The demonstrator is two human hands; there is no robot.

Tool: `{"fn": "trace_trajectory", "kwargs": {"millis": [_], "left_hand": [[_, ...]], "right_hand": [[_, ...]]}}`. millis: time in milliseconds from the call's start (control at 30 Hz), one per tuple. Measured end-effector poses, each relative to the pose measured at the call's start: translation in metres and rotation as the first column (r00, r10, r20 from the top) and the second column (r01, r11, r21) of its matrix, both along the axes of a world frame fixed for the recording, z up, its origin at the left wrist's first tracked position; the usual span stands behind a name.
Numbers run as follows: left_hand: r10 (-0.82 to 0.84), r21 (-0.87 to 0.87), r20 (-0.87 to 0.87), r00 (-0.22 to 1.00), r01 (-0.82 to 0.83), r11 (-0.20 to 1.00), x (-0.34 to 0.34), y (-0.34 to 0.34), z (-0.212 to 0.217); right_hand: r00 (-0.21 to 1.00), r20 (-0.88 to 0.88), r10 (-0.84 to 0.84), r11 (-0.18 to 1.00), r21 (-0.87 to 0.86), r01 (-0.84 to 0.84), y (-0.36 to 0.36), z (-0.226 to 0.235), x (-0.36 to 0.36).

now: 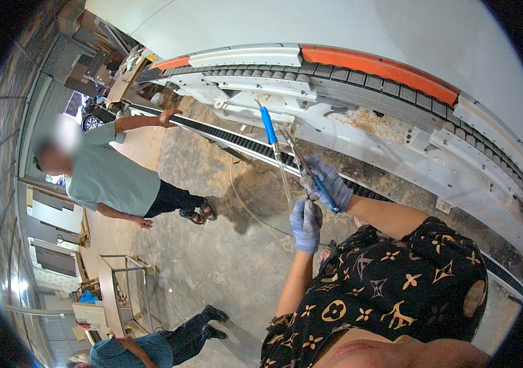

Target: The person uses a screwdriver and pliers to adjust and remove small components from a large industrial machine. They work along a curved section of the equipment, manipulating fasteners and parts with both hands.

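Observation:
My right hand (330,183), in a grey-lavender glove, is closed round blue-handled pliers (324,194); their metal jaws point up and left. Just below it, my left hand (306,224), gloved alike, has its fingers pinched together close to the pliers. What lies between those fingers is too small to make out. Beyond the pliers' jaws is a slim tool with a blue grip (268,126) and a thin metal tip. A clear tube (286,181) runs from that tool down toward my left hand. What supports the blue-gripped tool cannot be made out.
A long white machine with a roller-and-pad track (359,80) and orange guard (384,70) spans the far right. A low black conveyor rail (224,138) runs beside it. One person (111,175) touches the rail; another (151,349) stands lower left, near a table frame (127,268).

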State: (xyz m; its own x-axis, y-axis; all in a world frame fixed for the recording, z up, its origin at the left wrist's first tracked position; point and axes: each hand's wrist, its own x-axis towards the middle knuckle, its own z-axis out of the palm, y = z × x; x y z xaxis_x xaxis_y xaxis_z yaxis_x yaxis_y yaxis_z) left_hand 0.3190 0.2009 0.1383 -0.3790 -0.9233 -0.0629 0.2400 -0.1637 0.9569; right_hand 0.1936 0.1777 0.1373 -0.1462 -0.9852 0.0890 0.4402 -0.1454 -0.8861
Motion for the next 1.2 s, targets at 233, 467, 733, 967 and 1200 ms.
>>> {"fn": "trace_trajectory", "kwargs": {"millis": [233, 467, 733, 967, 1200], "left_hand": [[-0.126, 0.296, -0.909, 0.397, 0.828, 0.475, 0.040, -0.003, 0.023], [0.124, 0.135, -0.987, 0.101, 0.943, 0.305, 0.035, 0.006, 0.050], [0.157, 0.036, -0.988, -0.010, 0.956, 0.291, 0.040, 0.013, 0.050], [-0.032, 0.042, -0.998, 0.059, 0.920, 0.389, 0.037, 0.006, 0.041], [-0.111, -0.223, 0.167, 0.980, 0.147, 0.964, 0.064, -0.026, 0.021]], "right_hand": [[1.000, -0.005, 0.021, 1.000, -0.018, -0.021, -0.001, 0.003, -0.005], [0.472, -0.776, -0.418, 0.908, -0.365, 0.205, 0.002, 0.036, -0.030], [0.709, -0.663, -0.239, 0.949, -0.314, 0.025, -0.007, 0.024, -0.042], [0.865, -0.061, 0.498, 0.856, -0.122, -0.502, 0.013, 0.052, -0.034], [0.351, 0.768, 0.536, 0.572, -0.024, -0.820, 0.030, 0.056, -0.039]]}}
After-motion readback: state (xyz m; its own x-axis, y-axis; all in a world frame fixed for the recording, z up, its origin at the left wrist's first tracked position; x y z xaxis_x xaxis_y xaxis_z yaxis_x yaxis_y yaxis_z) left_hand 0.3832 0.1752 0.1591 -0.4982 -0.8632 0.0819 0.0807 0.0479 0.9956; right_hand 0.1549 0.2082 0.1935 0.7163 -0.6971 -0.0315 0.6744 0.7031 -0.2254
